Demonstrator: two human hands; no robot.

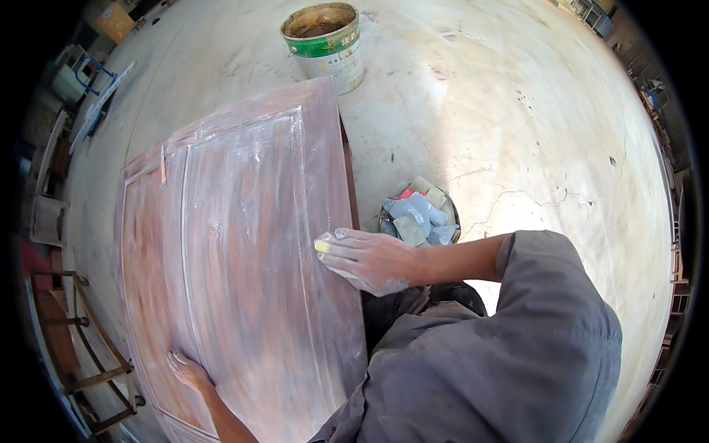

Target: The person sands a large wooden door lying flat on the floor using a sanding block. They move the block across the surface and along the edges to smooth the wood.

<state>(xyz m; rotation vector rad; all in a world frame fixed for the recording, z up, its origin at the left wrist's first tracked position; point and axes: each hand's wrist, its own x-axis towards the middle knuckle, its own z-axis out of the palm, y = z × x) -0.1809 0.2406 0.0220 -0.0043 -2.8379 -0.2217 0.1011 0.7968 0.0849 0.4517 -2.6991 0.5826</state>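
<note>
Floor [532,118]: pale, cracked
Panel [244,236]: brown, dusty, left of bowl [458,223]
Left hand [191,373]: flat on panel, fingers extended
Right hand [375,261]: fingers gripping a yellow piece [322,246] at panel's right border
Risk: uneven pressure could gouge the moulding [300,148]

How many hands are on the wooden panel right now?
2: the left hand lies low on the wooden panel, toward its left; the right hand has its fingers on the panel's right-hand border. No others seem hidden.
</note>
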